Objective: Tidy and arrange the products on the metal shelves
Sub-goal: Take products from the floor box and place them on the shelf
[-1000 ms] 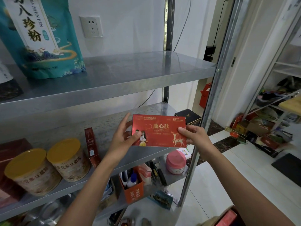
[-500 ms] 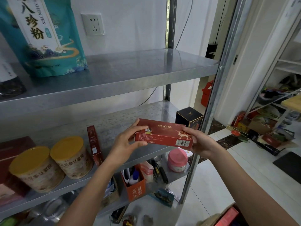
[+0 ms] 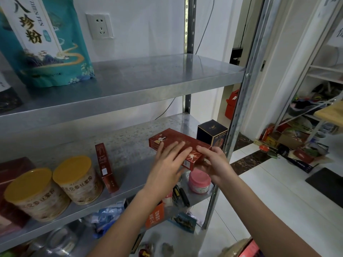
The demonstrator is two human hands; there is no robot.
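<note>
Red box [image 3: 176, 138] is lying flat at centre right of the frame, on the front right part of the middle shelf [image 3: 130, 143], its near end reaching the shelf's front edge. The left hand [image 3: 167, 164] is pressing down on its top with straight, spread fingers. The right hand [image 3: 217, 164] is gripping the near right end, thumb on top and fingers curled round it. Just behind, a dark blue box [image 3: 211, 134] is standing upright. At lower left, two yellow-lidded tins [image 3: 78, 180] are sitting beside a narrow red carton [image 3: 104, 164].
</note>
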